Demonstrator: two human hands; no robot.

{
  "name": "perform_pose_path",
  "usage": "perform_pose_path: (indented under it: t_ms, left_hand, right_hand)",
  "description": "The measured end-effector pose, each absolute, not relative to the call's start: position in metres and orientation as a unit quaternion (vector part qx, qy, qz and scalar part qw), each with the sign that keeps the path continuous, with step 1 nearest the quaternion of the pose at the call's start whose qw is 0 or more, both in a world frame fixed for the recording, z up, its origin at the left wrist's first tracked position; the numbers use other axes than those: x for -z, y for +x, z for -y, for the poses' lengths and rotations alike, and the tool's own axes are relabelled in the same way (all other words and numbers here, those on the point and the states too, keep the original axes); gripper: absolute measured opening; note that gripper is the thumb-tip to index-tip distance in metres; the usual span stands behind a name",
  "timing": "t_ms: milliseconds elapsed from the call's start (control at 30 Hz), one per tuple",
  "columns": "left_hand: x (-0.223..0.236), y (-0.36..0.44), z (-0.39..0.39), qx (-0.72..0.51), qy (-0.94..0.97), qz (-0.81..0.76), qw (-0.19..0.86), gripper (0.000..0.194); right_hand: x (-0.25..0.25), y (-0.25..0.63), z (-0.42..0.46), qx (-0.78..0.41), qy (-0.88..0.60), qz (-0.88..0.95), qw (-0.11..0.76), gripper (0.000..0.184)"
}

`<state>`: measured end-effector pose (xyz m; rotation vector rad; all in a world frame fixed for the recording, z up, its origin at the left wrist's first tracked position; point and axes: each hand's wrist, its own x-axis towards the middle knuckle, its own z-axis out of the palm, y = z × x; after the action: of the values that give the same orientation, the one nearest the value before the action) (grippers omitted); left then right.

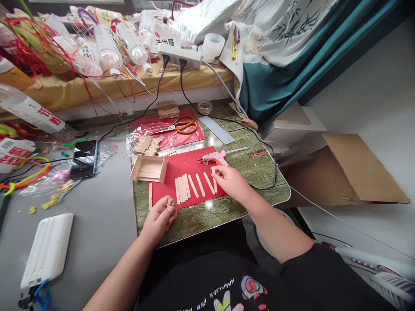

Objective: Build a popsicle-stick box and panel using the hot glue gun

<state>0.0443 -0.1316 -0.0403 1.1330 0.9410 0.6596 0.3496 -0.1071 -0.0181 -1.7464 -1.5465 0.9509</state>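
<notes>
My left hand [161, 216] is closed around craft sticks [170, 202], whose ends poke out above the thumb; how many it holds is hidden. With thumb and fingers, my right hand [231, 181] pinches the top of a craft stick [215, 183] at the right side of a red sheet [168, 166]. Left of it, several loose sticks [200, 185] lie spaced out, and a row of sticks [183, 188] sits side by side. A small open box made of sticks [149, 168] stands at the sheet's left. Behind my right hand lies a pink glue gun [217, 157].
Scissors [181, 126] and stick bundles [147, 144] lie farther back, beside grey-blue glue sticks [218, 129]. A phone [84, 159] and a white power bank [48, 248] rest on the grey table at left. Cables run from a power strip [181, 57]; a cardboard box [363, 168] is at right.
</notes>
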Motion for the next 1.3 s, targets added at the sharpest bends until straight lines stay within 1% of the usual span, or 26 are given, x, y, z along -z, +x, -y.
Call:
perform_pose_path:
  t_ms: [67, 100, 167, 233, 267, 367, 400, 467, 567, 667, 733, 767, 833, 900, 967, 1033, 1100, 1200, 1300]
  left_hand:
    - [0.042, 0.045, 0.131, -0.306, 0.501, -0.406, 0.7, 0.037]
    - [0.042, 0.046, 0.132, -0.311, 0.5, -0.409, 0.697, 0.037]
    - [0.039, 0.048, 0.133, -0.306, 0.505, -0.426, 0.685, 0.037]
    - [0.035, 0.05, 0.134, -0.284, 0.513, -0.436, 0.682, 0.037]
    - [0.034, 0.051, 0.135, -0.268, 0.519, -0.435, 0.685, 0.038]
    - [0.033, 0.05, 0.136, -0.227, 0.531, -0.433, 0.692, 0.045]
    - [0.034, 0.049, 0.136, -0.217, 0.533, -0.438, 0.691, 0.047]
    - [0.037, 0.047, 0.136, -0.211, 0.532, -0.451, 0.685, 0.049]
    - [0.041, 0.045, 0.137, -0.216, 0.533, -0.457, 0.678, 0.048]
    - [0.043, 0.044, 0.137, -0.253, 0.534, -0.439, 0.677, 0.048]
    - [0.044, 0.045, 0.136, -0.296, 0.515, -0.418, 0.687, 0.045]
    - [0.044, 0.046, 0.135, -0.311, 0.502, -0.405, 0.698, 0.041]
    - [0.045, 0.048, 0.134, -0.321, 0.486, -0.381, 0.718, 0.036]
    - [0.045, 0.05, 0.136, -0.315, 0.486, -0.373, 0.725, 0.035]
    - [0.042, 0.051, 0.139, -0.305, 0.501, -0.387, 0.711, 0.035]
    - [0.033, 0.051, 0.141, -0.289, 0.539, -0.414, 0.674, 0.033]
    - [0.015, 0.051, 0.134, -0.27, 0.606, -0.444, 0.602, 0.031]
    - [-0.023, 0.054, 0.1, -0.278, 0.736, -0.467, 0.403, 0.031]
    - [-0.057, 0.068, 0.037, -0.269, 0.809, -0.474, 0.22, 0.031]
  right_hand:
    - [0.021, 0.353, 0.105, -0.313, -0.682, 0.61, 0.255, 0.021]
    - [0.023, 0.352, 0.107, -0.29, -0.691, 0.614, 0.249, 0.024]
    - [0.024, 0.344, 0.115, -0.249, -0.698, 0.611, 0.277, 0.027]
    - [0.022, 0.33, 0.128, -0.257, -0.677, 0.606, 0.329, 0.027]
    - [0.021, 0.321, 0.135, -0.292, -0.652, 0.606, 0.35, 0.026]
    - [0.019, 0.29, 0.157, -0.493, -0.529, 0.582, 0.373, 0.027]
    - [0.018, 0.28, 0.163, -0.541, -0.492, 0.565, 0.382, 0.027]
    - [0.019, 0.263, 0.169, -0.591, -0.445, 0.54, 0.401, 0.028]
    - [0.02, 0.258, 0.168, -0.6, -0.438, 0.51, 0.433, 0.031]
    - [0.016, 0.283, 0.156, -0.564, -0.492, 0.486, 0.452, 0.028]
    - [0.011, 0.312, 0.144, -0.469, -0.558, 0.517, 0.449, 0.028]
    - [0.009, 0.327, 0.138, -0.408, -0.603, 0.542, 0.419, 0.026]
    - [0.007, 0.351, 0.129, -0.301, -0.688, 0.575, 0.324, 0.025]
    - [0.01, 0.363, 0.125, -0.255, -0.719, 0.602, 0.238, 0.025]
    - [0.02, 0.364, 0.126, -0.211, -0.731, 0.621, 0.188, 0.022]
    - [0.031, 0.36, 0.13, -0.17, -0.731, 0.638, 0.173, 0.018]
    - [0.041, 0.356, 0.135, -0.14, -0.724, 0.65, 0.186, 0.02]
    - [0.052, 0.357, 0.139, -0.121, -0.712, 0.657, 0.217, 0.024]
    - [0.056, 0.36, 0.139, -0.112, -0.708, 0.661, 0.22, 0.026]
